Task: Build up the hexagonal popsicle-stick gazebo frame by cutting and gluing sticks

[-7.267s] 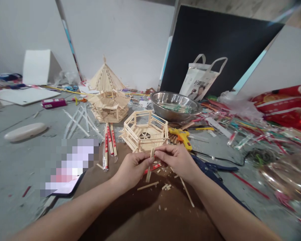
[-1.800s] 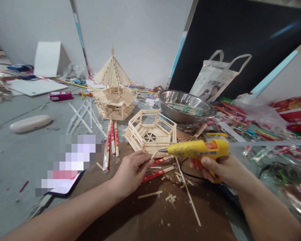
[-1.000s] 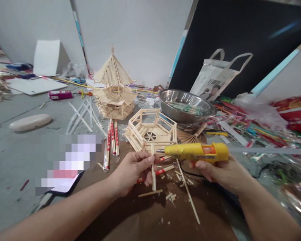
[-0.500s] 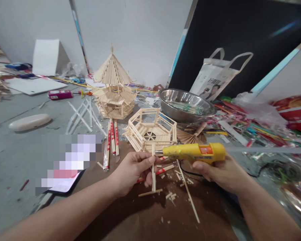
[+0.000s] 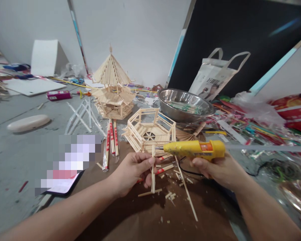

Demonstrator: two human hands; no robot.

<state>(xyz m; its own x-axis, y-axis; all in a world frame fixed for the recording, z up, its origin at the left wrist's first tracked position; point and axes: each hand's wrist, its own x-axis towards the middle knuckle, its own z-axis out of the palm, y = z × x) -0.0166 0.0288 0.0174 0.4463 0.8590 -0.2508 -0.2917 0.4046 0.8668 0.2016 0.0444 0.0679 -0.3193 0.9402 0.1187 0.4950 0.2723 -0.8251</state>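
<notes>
My left hand pinches a short wooden stick and holds it upright over the brown cardboard. My right hand grips a yellow hot glue gun, its nozzle touching the top end of the stick. Just behind stands an open hexagonal frame of wooden sticks. Farther back is a finished stick pagoda. Cut stick pieces lie scattered on the cardboard under my hands.
A steel bowl sits behind the frame, a white tote bag leaning on a black board. Wrapped chopsticks lie to the left, a phone nearer. Colourful wrappers litter the right; a white oval object lies left.
My right hand dropped the stick end it shared with the left, picked up the glue gun and brought its nozzle to the stick. The left hand turned the stick upright.
</notes>
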